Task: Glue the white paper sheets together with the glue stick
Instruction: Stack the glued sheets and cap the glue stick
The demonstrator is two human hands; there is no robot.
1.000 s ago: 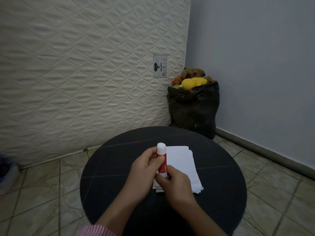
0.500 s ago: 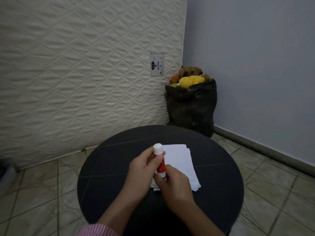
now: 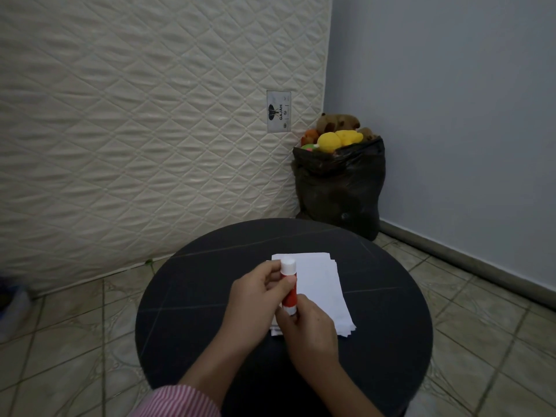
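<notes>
Gripping the red glue stick with white cap point(image 3: 289, 286) above the stack of white paper sheets point(image 3: 322, 288), the left hand point(image 3: 255, 308) pinches its upper body just below the cap with thumb and fingers. The right hand point(image 3: 310, 329) closes its fingers around the base. The sheets lie flat on the round black table point(image 3: 388, 323).
</notes>
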